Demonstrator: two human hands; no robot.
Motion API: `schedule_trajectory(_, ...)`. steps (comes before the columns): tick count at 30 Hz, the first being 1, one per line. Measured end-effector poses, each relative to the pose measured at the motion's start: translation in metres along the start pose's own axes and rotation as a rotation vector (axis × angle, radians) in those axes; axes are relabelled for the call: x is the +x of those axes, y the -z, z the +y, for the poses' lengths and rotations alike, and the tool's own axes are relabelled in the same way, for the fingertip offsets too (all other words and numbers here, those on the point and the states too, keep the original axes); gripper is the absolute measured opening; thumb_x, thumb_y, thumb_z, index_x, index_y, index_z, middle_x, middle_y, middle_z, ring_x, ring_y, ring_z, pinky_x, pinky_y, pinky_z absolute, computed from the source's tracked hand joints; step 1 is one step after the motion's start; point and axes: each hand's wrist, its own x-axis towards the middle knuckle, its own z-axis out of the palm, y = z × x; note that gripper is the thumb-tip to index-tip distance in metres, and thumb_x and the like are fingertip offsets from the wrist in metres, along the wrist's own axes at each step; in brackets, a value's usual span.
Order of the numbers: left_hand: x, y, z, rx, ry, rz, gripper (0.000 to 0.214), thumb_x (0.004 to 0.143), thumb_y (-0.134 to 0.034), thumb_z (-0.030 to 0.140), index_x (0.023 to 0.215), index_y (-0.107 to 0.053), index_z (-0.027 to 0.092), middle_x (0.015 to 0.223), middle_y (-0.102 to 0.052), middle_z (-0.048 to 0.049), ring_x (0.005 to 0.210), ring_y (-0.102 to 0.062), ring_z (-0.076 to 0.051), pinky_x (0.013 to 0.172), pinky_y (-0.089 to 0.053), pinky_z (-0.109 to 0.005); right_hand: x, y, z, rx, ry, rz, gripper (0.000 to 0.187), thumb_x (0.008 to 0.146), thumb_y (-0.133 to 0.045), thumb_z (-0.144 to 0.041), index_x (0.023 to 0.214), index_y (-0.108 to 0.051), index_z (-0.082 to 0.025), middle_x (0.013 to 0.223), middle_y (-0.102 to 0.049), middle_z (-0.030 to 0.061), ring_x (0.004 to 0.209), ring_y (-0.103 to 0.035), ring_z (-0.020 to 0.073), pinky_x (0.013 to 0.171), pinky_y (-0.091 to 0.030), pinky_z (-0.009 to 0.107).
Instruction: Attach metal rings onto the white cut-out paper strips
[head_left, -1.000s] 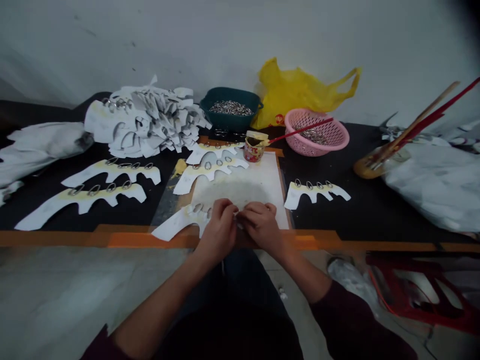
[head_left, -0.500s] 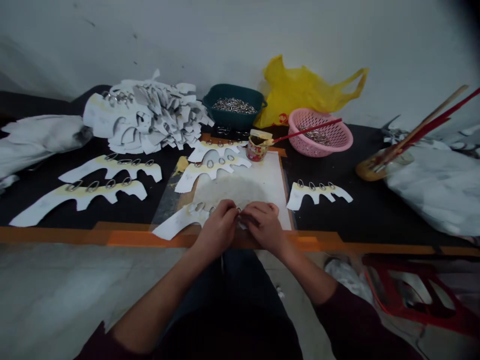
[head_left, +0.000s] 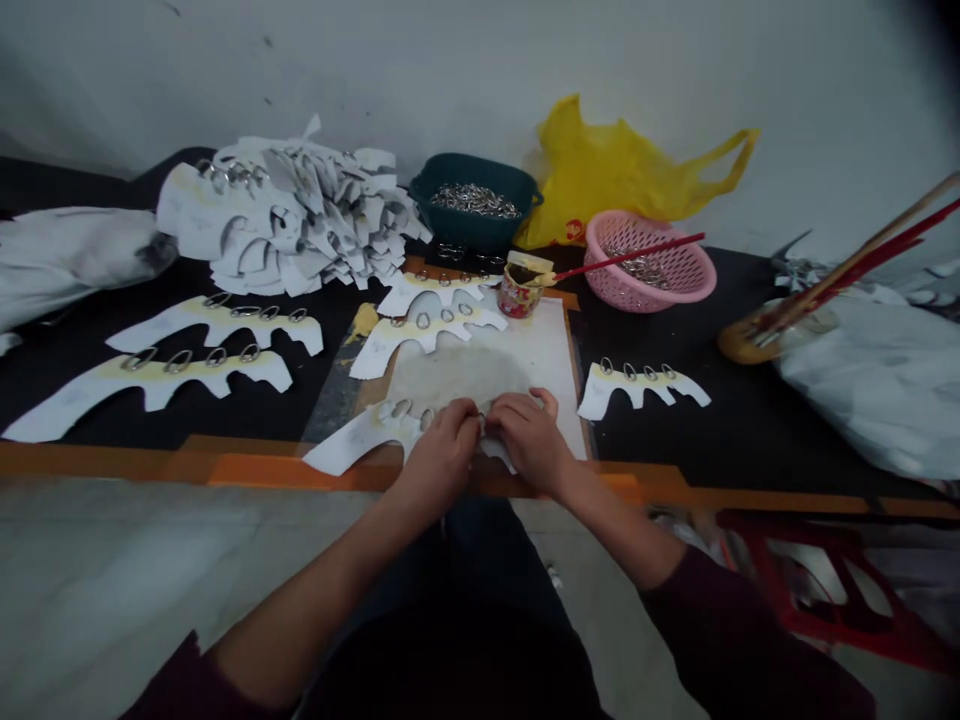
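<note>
Across the black work table below a white wall, I can see the whole bench from the head camera, with an orange strip along its near edge. Under that edge lies a grey floor, and a red stool stands at lower right. Large white bundles sit at both table ends: one at left, one at right.

Toward the wall, I make out a heap of white cut-outs, a dark green tub of metal rings, a yellow plastic bag, and a pink basket holding more rings. A round wooden-edged tray with long-handled tools rests at right.

At the centre, a white paper-covered board holds a small glue tin with a red-handled brush resting across it. Two ringed cut-outs lie at the board's far end, two more lie to its left, and another lies to its right.

The white cut-out I am watching lies across the board's near edge, its long tail pointing left. My left hand is closed, fingers pinched at the cut-out's ringed edge. My right hand is curled beside it, gripping the cut-out, with the fingertips of both hands almost meeting. Exactly what lies between those fingertips is hidden.
</note>
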Motion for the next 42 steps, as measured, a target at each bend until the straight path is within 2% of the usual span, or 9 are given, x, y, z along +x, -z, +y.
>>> schedule_trajectory(4, 0.000, -0.001, 0.000, 0.006, -0.001, 0.029, 0.021, 0.078, -0.038, 0.003, 0.088, -0.054, 0.013, 0.101, -0.052, -0.0113, 0.087, -0.051, -0.019, 0.075, -0.047, -0.032, -0.004, -0.003, -0.001, 0.067, -0.035, 0.049, 0.010, 0.083, -0.047, -0.014, 0.083, -0.055, -0.020, 0.092, -0.065, 0.0026, 0.103, -0.054, 0.0174, 0.094, -0.019, 0.037)
schedule_trajectory(7, 0.001, -0.001, 0.001, 0.011, 0.001, 0.041, 0.021, 0.077, -0.039, 0.002, 0.089, -0.053, 0.012, 0.100, -0.052, -0.0119, 0.086, -0.050, -0.020, 0.075, -0.048, -0.033, -0.005, -0.006, 0.001, 0.047, -0.007, 0.089, 0.016, 0.084, -0.043, -0.010, 0.080, -0.055, -0.020, 0.086, -0.065, 0.0011, 0.102, -0.055, 0.0160, 0.095, -0.018, 0.037)
schedule_trajectory(13, 0.001, 0.004, -0.001, 0.062, -0.132, -0.023, 0.021, 0.079, -0.040, 0.003, 0.093, -0.053, 0.011, 0.104, -0.051, -0.0132, 0.093, -0.049, -0.022, 0.080, -0.048, -0.035, -0.004, -0.009, 0.014, -0.140, 0.251, 0.148, 0.023, 0.088, -0.038, -0.010, 0.077, -0.056, -0.019, 0.082, -0.066, 0.0012, 0.100, -0.057, 0.0147, 0.099, -0.016, 0.041)
schedule_trajectory(17, 0.000, 0.006, -0.002, 0.074, -0.196, -0.036, 0.020, 0.081, -0.041, 0.006, 0.097, -0.053, 0.010, 0.106, -0.050, -0.0138, 0.096, -0.048, -0.023, 0.083, -0.047, -0.037, -0.003, -0.008, 0.018, -0.204, 0.351, 0.123, 0.025, 0.090, -0.037, -0.012, 0.077, -0.058, -0.018, 0.081, -0.065, 0.0014, 0.100, -0.056, 0.0137, 0.102, -0.016, 0.042)
schedule_trajectory(24, -0.002, 0.009, -0.007, -0.004, -0.219, -0.063, 0.017, 0.081, -0.043, 0.008, 0.095, -0.053, 0.010, 0.107, -0.049, -0.0129, 0.101, -0.047, -0.022, 0.087, -0.045, -0.035, -0.009, -0.002, 0.027, -0.152, 0.368, 0.055, 0.022, 0.089, -0.040, -0.012, 0.088, -0.060, -0.021, 0.088, -0.066, 0.0007, 0.104, -0.055, 0.0141, 0.103, -0.011, 0.045)
schedule_trajectory(31, 0.009, 0.006, 0.001, -0.021, -0.019, -0.007, 0.014, 0.083, -0.042, 0.014, 0.078, -0.055, 0.012, 0.096, -0.053, -0.0112, 0.086, -0.053, -0.019, 0.080, -0.048, -0.035, -0.022, 0.005, 0.028, -0.072, 0.276, -0.077, 0.027, 0.089, -0.041, -0.014, 0.102, -0.060, -0.028, 0.100, -0.067, 0.0000, 0.114, -0.051, 0.0169, 0.103, -0.010, 0.047)
schedule_trajectory(36, 0.006, 0.002, 0.004, 0.009, -0.003, 0.019, 0.007, 0.082, -0.046, 0.014, 0.081, -0.053, 0.013, 0.097, -0.052, -0.0106, 0.088, -0.052, -0.020, 0.079, -0.048, -0.035, -0.024, 0.013, 0.021, 0.014, 0.209, -0.085, 0.029, 0.085, -0.042, -0.010, 0.099, -0.061, -0.027, 0.101, -0.067, 0.0002, 0.113, -0.051, 0.0181, 0.102, -0.010, 0.048)
schedule_trajectory(38, 0.004, 0.001, 0.004, 0.017, -0.019, 0.030, 0.007, 0.082, -0.046, 0.014, 0.084, -0.053, 0.013, 0.098, -0.052, -0.0110, 0.090, -0.051, -0.020, 0.080, -0.047, -0.036, -0.023, 0.017, 0.018, 0.083, 0.103, -0.076, 0.023, 0.085, -0.044, -0.013, 0.094, -0.062, -0.025, 0.099, -0.066, 0.0009, 0.110, -0.052, 0.0186, 0.101, -0.015, 0.047)
schedule_trajectory(42, 0.003, -0.001, 0.004, 0.027, -0.044, 0.070, 0.007, 0.081, -0.047, 0.013, 0.085, -0.053, 0.012, 0.098, -0.051, -0.0122, 0.091, -0.050, -0.021, 0.081, -0.047, -0.037, -0.015, 0.016, 0.007, 0.107, -0.186, 0.072, 0.017, 0.081, -0.054, -0.028, 0.095, -0.060, -0.021, 0.099, -0.059, 0.0066, 0.098, -0.052, 0.0211, 0.087, -0.033, 0.040)
